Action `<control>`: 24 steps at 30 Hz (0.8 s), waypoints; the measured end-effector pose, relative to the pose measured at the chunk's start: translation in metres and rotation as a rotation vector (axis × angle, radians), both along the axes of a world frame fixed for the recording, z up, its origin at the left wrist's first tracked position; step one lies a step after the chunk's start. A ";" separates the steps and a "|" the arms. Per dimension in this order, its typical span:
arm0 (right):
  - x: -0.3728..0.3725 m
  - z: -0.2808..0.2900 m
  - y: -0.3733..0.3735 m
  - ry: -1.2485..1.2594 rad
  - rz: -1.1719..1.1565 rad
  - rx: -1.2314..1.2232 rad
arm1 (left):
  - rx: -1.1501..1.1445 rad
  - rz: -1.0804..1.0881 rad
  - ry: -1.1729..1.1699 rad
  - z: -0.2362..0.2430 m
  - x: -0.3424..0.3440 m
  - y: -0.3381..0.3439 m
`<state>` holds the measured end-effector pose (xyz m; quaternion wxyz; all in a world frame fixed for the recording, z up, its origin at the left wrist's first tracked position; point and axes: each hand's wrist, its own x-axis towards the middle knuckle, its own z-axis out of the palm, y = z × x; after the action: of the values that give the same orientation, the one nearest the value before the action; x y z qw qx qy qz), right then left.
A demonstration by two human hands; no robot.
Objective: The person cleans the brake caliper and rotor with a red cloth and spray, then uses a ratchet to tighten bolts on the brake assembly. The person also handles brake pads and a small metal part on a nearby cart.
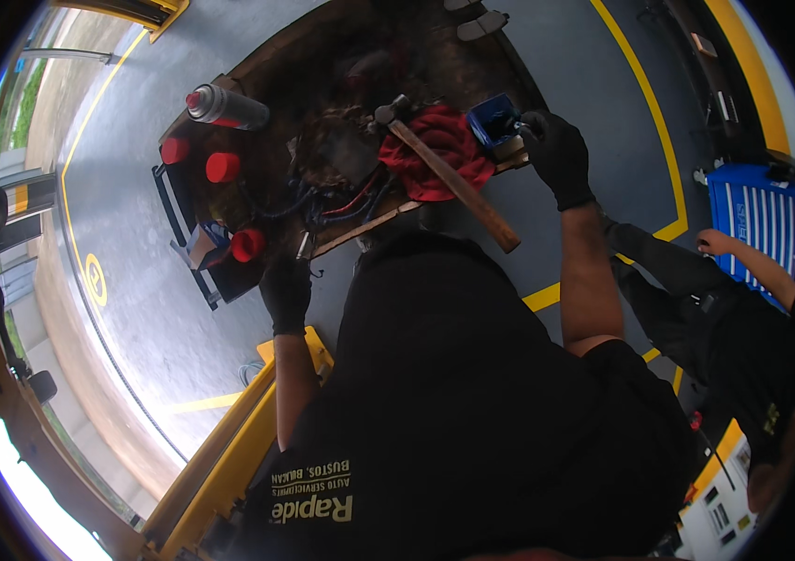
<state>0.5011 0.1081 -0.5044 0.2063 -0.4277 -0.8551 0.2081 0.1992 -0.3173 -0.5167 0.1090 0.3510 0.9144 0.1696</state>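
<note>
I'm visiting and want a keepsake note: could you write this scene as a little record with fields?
Right hand: black-gloved, fingers at the blue box; grip unclear
Left hand: black-gloved, at a small metal cylinder; grip unclear
Hammer: wooden handle, lying across the red cloth
Spray can: silver, red-tipped, left of the hammer
Co-worker: at right, near the blue tool cabinet

Hammer [449,177] has smooth wooden handle [472,204], metal head [386,114]; red rag [439,131] is matt cloth; spray can [229,107], glossy metal; right glove [558,161], matt; floor [594,103], smooth.
</note>
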 end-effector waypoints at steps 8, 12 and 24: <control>0.015 0.029 0.007 -0.009 0.053 0.145 | 0.105 0.028 0.202 0.048 -0.020 -0.001; 0.013 0.033 0.013 0.002 0.079 0.213 | 0.101 0.016 0.294 0.066 -0.025 0.010; 0.000 0.003 0.035 -0.119 0.163 0.220 | 0.381 -0.027 -0.024 0.072 -0.009 0.066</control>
<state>0.5011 0.1429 -0.5018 0.1831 -0.3433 -0.9153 0.1037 0.1903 -0.2515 -0.4451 0.0537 0.3755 0.8596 0.3424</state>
